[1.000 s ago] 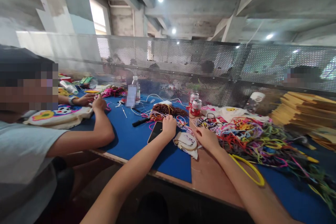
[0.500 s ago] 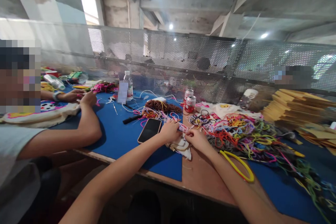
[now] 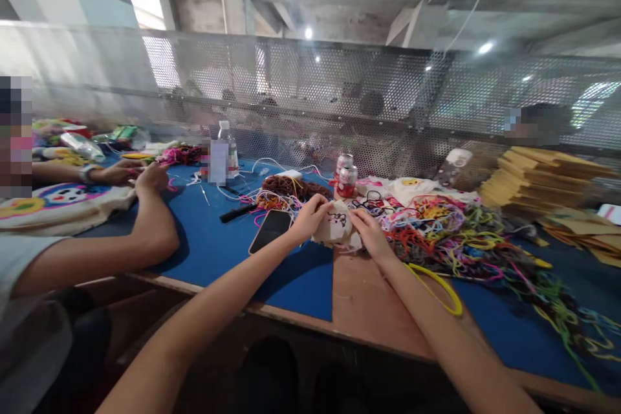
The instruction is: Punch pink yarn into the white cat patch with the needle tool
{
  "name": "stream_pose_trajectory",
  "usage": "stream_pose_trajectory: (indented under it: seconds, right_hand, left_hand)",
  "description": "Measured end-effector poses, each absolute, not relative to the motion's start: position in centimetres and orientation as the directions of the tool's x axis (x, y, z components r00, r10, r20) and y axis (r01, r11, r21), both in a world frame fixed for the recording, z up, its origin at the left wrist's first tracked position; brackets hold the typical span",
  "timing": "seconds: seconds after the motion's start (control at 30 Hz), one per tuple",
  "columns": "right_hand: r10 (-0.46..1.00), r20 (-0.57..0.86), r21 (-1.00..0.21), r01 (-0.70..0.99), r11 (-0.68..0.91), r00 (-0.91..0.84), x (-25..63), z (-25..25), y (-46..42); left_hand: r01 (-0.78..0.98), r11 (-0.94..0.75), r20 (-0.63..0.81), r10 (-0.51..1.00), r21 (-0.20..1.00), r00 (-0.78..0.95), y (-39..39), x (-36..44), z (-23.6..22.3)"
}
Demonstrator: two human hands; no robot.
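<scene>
A small piece of cream cloth [image 3: 334,228] with dark line markings is held up between my hands over the table. My left hand [image 3: 313,217] pinches its left edge. The fingers of my right hand [image 3: 371,229] are closed on its right edge. Just left of my left hand lies a black phone [image 3: 272,231]. Beyond the cloth sits a brown bundle of yarn [image 3: 294,187]. A large heap of multicoloured yarn [image 3: 436,226] spreads to the right of my right hand, and a loop of yellow yarn [image 3: 444,291] lies by my right forearm.
Two drink cans [image 3: 347,180] and a bottle [image 3: 226,145] stand toward the back. Stacked yellow-brown envelopes [image 3: 538,184] are at the right. On the left, a co-worker's hands [image 3: 150,178] are over an embroidered cloth [image 3: 92,207]. A perforated metal screen [image 3: 291,97] runs behind the table.
The cloth has been raised and opened out, so its marked face now shows. Both hands have moved up slightly, and the whole view has shifted a little.
</scene>
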State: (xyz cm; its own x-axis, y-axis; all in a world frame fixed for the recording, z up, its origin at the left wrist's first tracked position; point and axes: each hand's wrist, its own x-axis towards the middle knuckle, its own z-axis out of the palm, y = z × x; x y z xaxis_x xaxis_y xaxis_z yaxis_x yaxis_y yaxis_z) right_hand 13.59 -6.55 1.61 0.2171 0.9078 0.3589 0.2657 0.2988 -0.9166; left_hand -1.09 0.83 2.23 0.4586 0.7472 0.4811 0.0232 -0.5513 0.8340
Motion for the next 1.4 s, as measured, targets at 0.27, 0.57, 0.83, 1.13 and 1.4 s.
stream_pose_trajectory:
  seconds: [0.27,0.57,0.83,1.13,1.4]
  right_hand:
    - [0.919,0.314,-0.948,0.129,0.29,0.241,13.6,1.2,-6.4]
    - [0.844,0.37,-0.927,0.222,0.304,0.388,14.5,0.9,-6.1]
    - [0.802,0.411,-0.9,0.336,0.279,0.434,15.1,0.8,-5.9]
    - [0.841,0.335,-0.94,0.211,0.268,0.425,14.9,0.6,-5.7]
    - [0.977,0.082,-0.984,-0.142,0.111,0.197,13.9,1.4,-6.6]
  left_hand:
    - [-0.037,-0.419,0.375,0.766,0.907,0.522,1.0,-1.3,2.1]
    - [-0.02,-0.23,0.198,0.784,0.973,0.588,1.2,-1.7,2.0]
    - [0.034,-0.07,0.047,0.893,0.997,0.448,1.2,-1.9,3.3]
    - [-0.141,0.072,0.037,0.761,0.987,0.647,0.8,-2.0,3.0]
    - [-0.17,0.111,0.025,0.765,0.979,0.644,1.4,-1.9,2.1]
